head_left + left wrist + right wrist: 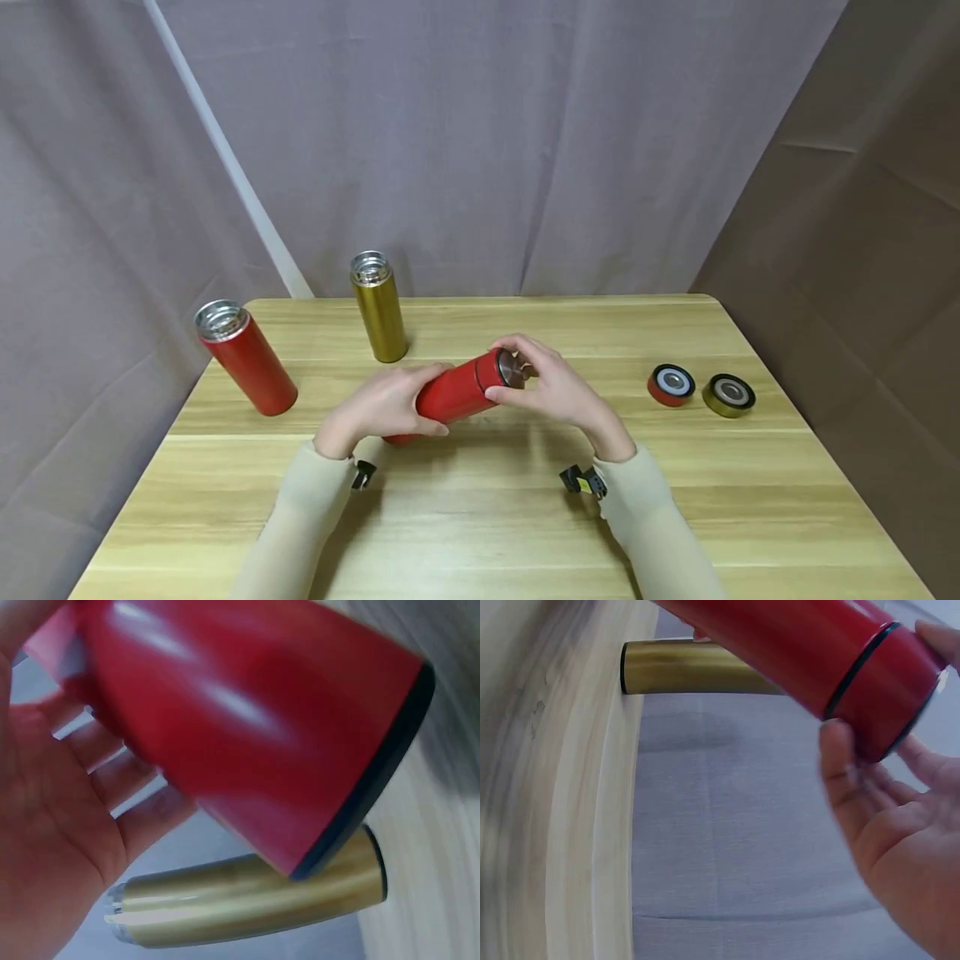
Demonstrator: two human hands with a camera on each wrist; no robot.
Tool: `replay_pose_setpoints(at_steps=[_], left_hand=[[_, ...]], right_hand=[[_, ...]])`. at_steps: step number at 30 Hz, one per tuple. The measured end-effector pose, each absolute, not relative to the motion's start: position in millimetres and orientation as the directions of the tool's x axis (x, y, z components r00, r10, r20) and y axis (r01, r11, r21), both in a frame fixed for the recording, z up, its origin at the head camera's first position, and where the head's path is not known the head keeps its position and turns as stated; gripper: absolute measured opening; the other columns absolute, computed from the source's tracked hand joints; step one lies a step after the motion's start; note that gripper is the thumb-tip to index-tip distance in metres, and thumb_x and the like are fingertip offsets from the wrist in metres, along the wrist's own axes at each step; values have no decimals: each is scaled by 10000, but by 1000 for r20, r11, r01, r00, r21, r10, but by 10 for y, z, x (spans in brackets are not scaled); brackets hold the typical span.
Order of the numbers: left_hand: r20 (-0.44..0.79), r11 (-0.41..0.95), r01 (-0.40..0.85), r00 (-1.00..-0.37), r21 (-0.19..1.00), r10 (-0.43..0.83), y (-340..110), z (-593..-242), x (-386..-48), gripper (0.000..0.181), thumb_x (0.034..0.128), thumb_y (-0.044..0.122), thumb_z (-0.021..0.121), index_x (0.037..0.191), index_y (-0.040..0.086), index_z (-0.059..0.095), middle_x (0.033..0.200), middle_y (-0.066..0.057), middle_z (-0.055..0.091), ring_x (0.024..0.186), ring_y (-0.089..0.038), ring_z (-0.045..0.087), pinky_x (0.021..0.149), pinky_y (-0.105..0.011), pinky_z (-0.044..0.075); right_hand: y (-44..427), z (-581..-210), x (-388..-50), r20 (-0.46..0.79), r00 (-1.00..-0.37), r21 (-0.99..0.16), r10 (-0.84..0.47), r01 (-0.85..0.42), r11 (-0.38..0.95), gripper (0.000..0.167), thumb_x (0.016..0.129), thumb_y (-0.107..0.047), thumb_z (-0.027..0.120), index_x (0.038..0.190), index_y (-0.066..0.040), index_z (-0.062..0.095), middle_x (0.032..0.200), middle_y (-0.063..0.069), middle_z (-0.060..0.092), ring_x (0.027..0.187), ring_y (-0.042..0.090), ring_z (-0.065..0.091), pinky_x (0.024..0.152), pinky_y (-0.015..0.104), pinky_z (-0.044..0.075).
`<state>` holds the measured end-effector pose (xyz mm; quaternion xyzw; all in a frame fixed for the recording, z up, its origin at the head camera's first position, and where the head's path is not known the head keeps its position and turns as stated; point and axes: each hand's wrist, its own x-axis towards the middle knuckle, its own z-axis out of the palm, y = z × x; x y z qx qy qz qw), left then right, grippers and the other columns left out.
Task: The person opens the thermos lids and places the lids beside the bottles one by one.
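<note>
A red thermos flask (452,393) lies tilted between both hands, its lidded end raised to the right. My left hand (386,400) grips its body from the left, and the flask's black-edged base (375,772) shows in the left wrist view. At the other end my right hand (558,385) holds the red lid (491,371) between thumb and fingers. A dark seam (859,671) runs between lid and body. The lid's top is shiny metal, partly covered by fingers.
An open gold flask (381,317) stands behind the hands, and an open red flask (251,362) stands at the left. Toward the right, a red lid (670,386) and a gold lid (727,396) lie on the wooden table (465,533). Grey curtain (465,150) hangs behind.
</note>
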<state>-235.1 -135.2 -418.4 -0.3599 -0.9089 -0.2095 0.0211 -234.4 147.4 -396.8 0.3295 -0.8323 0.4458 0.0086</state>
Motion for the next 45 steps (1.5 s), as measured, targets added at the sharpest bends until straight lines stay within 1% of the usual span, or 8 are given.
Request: replay_pose_setpoints(at_steps=[7, 12, 18, 23, 27, 33, 38, 45], left_hand=[[281, 757, 632, -766, 166, 579, -1386, -4131, -2320, 783, 685, 371, 887, 1383, 183, 584, 1094, -65, 678, 916, -207, 655, 707, -424, 525], [284, 782, 611, -778, 128, 561, -1388, -4138, -2306, 785, 689, 399, 882, 1383, 177, 591, 1077, -76, 677, 892, -222, 663, 685, -431, 524], [270, 765, 626, -771, 151, 578, -1388, -4150, -2321, 808, 692, 448, 877, 1393, 178, 580, 1099, -59, 673, 903, -203, 658, 696, -421, 518], [247, 755, 627, -775, 189, 582, -1425, -4135, -2332, 818, 685, 425, 895, 1402, 193, 576, 1114, -52, 681, 928, -187, 650, 719, -416, 513], [229, 760, 621, -781, 190, 581, -1437, -4133, -2332, 822, 681, 412, 899, 1406, 205, 572, 1121, -34, 681, 939, -179, 649, 722, -418, 517], [198, 768, 612, -790, 188, 580, -1422, -4159, -2331, 811, 701, 415, 883, 1415, 191, 571, 1174, -47, 683, 965, -189, 653, 758, -445, 515], [195, 768, 609, -792, 198, 578, -1420, -4185, -2332, 811, 702, 416, 882, 1413, 176, 574, 1194, -60, 685, 983, -193, 655, 768, -445, 513], [211, 763, 616, -786, 195, 581, -1411, -4174, -2329, 821, 693, 418, 884, 1414, 178, 574, 1189, -55, 687, 981, -191, 655, 753, -440, 515]], right_hand=[[1461, -3963, -2364, 99, -851, -775, -516, -391, 496, 633, 935, -402, 712, 1435, -98, 472, 1142, 85, 639, 966, 221, 641, 771, 360, 551], [1424, -4020, -2372, -50, -888, -800, -458, -239, 551, 714, 964, -531, 617, 1452, -48, 422, 982, 114, 633, 749, 292, 660, 687, 381, 542], [1429, -4046, -2370, 72, -878, -784, -473, -343, 517, 600, 959, -460, 659, 1413, -107, 486, 1024, 46, 642, 893, 205, 606, 753, 384, 522], [1491, -4059, -2369, 201, -780, -750, -592, -512, 420, 633, 904, -303, 773, 1445, -171, 474, 1197, 18, 601, 1025, 198, 572, 837, 438, 524], [1520, -4067, -2387, 228, -732, -738, -642, -560, 377, 699, 850, -201, 830, 1448, -219, 470, 1321, 6, 546, 1114, 217, 547, 901, 433, 504], [1514, -4065, -2402, 118, -784, -762, -610, -465, 450, 645, 927, -318, 744, 1477, -195, 430, 1240, 61, 605, 1125, 231, 578, 857, 413, 543], [1521, -4097, -2404, 56, -830, -755, -555, -399, 520, 564, 1006, -424, 600, 1481, -168, 438, 1111, 85, 657, 1015, 213, 627, 812, 376, 529], [1538, -4098, -2380, 90, -816, -785, -570, -411, 464, 645, 971, -391, 669, 1519, -169, 411, 1147, 63, 640, 1050, 208, 601, 843, 418, 534]])
